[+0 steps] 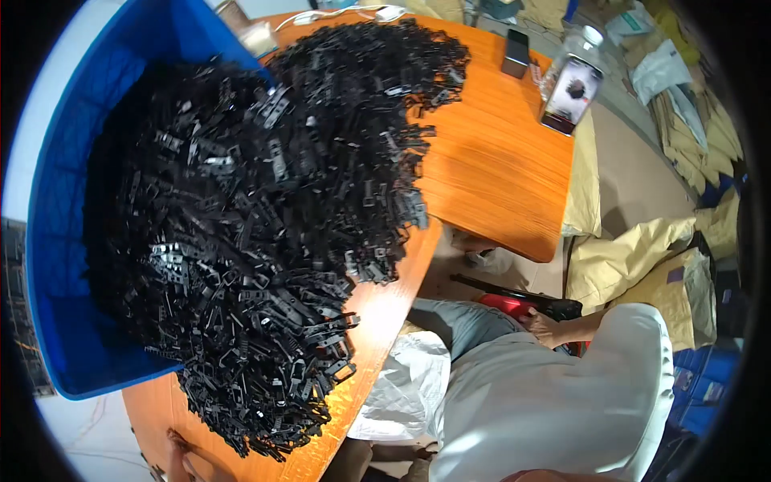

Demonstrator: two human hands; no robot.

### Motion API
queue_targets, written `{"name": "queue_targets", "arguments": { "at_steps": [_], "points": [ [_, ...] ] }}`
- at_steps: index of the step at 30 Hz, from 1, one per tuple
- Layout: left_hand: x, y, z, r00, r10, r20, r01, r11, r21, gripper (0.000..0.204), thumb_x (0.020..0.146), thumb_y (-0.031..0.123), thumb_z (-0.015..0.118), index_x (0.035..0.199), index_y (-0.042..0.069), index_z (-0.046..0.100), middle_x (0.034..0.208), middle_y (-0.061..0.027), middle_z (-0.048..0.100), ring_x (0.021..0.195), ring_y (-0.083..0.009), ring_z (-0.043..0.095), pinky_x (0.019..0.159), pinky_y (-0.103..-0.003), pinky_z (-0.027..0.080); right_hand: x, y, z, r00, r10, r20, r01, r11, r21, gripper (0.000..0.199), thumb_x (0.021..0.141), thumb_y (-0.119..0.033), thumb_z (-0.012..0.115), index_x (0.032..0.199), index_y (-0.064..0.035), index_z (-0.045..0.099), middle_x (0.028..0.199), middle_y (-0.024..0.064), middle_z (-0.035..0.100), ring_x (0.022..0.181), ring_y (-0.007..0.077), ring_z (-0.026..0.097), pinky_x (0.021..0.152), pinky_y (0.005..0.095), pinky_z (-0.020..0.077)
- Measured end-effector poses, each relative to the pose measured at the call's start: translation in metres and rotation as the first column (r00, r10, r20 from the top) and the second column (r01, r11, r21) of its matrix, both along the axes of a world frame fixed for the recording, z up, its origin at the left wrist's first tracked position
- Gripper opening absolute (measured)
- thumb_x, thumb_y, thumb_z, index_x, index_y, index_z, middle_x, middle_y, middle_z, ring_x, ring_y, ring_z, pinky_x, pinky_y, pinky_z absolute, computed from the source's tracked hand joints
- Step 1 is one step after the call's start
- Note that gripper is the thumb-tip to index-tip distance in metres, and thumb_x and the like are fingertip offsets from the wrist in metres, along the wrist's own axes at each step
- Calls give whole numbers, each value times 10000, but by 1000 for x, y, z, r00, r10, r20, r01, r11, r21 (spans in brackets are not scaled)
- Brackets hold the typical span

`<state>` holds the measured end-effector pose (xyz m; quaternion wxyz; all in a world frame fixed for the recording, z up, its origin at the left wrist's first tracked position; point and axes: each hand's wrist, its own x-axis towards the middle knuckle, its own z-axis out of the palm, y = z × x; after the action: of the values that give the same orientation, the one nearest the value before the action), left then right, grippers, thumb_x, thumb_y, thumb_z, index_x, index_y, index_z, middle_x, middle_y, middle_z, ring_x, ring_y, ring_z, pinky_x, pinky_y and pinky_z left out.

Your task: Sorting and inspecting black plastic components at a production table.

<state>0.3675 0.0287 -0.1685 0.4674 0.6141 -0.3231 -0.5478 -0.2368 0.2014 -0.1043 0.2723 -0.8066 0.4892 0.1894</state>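
A white-shirted torso leans in from the lower right, over grey trousers. From its sleeve my right hand (548, 329) reaches down beside the table, its fingers curled at a red and black object (506, 304) whose kind I cannot make out. My left hand does not show for certain. A great heap of small black plastic parts (265, 217) spills out of a tipped blue bin (60, 265) across the orange wooden table (498, 169). By the table's lower left edge is another hand (181, 456); it seems to belong to a person nearby.
A phone (572, 92) leans on a clear bottle (590, 40) at the table's far right corner, with a small black box (516, 52) close by. A white cable (337, 12) runs along the far edge. Brown paper sacks (630, 257) stand on the floor at right.
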Motion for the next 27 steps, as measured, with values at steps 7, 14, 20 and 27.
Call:
{"name": "queue_targets", "arguments": {
  "at_steps": [7, 14, 20, 27],
  "points": [
    [224, -181, 98, 864, -14, -504, 52, 997, 62, 147, 814, 183, 470, 826, 49, 529, 737, -41, 459, 650, -168, 481, 533, -249, 401, -18, -85, 11, 992, 114, -54, -80, 900, 428, 362, 650, -285, 533, 882, -23, 630, 869, 180, 608, 959, 332, 514, 833, 449, 374],
    [331, -293, 265, 740, -142, -657, 220, 975, 37, 131, 796, 181, 488, 813, 55, 522, 711, -33, 449, 619, -159, 477, 504, -234, 397, 6, -114, 34, 998, -6, -67, 39, 863, 503, 333, 659, -256, 528, 851, -3, 627, 843, 197, 608, 890, 334, 546, 768, 436, 406],
    [382, -115, 399, 773, -316, -551, 457, 879, 137, 167, 801, 165, 506, 869, 14, 531, 746, -66, 504, 620, -171, 517, 522, -242, 423, -21, -80, 54, 980, -137, -141, 193, 809, 555, 310, 666, -232, 524, 826, 14, 624, 820, 212, 608, 832, 337, 574, 713, 424, 433],
    [347, 54, 307, 803, -459, -381, 575, 766, 289, 221, 806, 146, 527, 933, -35, 543, 787, -105, 568, 622, -185, 564, 544, -250, 454, -40, -144, 102, 975, -221, 28, 201, 927, 318, 231, 780, -197, 506, 819, -4, 627, 778, 181, 614, 760, 319, 590, 689, 405, 460]
  ]
}}
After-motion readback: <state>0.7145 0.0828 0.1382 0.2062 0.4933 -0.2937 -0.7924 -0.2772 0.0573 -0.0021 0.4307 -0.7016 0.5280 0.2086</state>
